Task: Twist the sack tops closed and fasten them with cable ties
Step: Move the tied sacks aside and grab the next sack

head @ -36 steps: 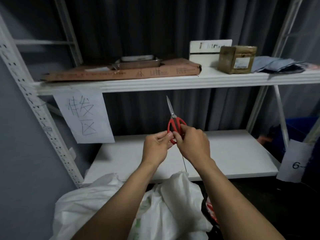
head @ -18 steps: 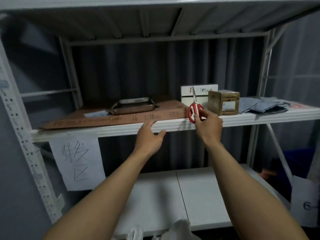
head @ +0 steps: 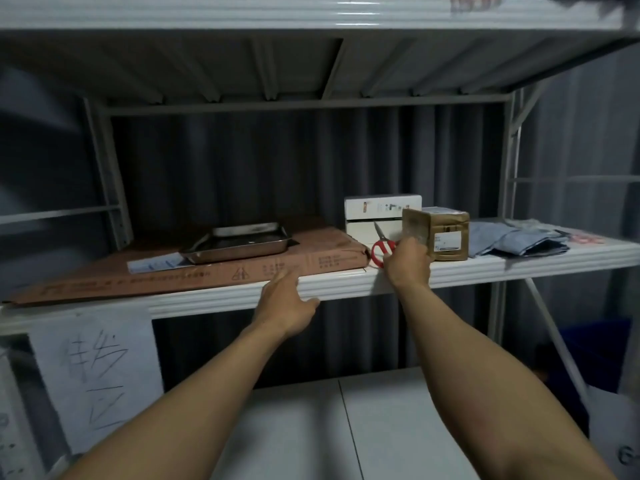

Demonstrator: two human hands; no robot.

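At the shelf (head: 519, 268), right grip (head: 408, 263) holds scissors (head: 380, 252).

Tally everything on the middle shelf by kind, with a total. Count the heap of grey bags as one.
Boxes: 3 (flat carton, white box, taped parcel)
Metal tray: 1
Red-handled scissors: 1, in the right hand
Paper slip: 1
Grey bag heap: 1
Pink item, blurred: 1
Total: 8

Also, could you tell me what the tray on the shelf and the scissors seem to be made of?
Tray: most likely stainless steel, grey and shiny, with bright reflections along its rim. Scissors: bare grey metal blades, probably steel; smooth red handles that look like plastic, though a coating is possible.
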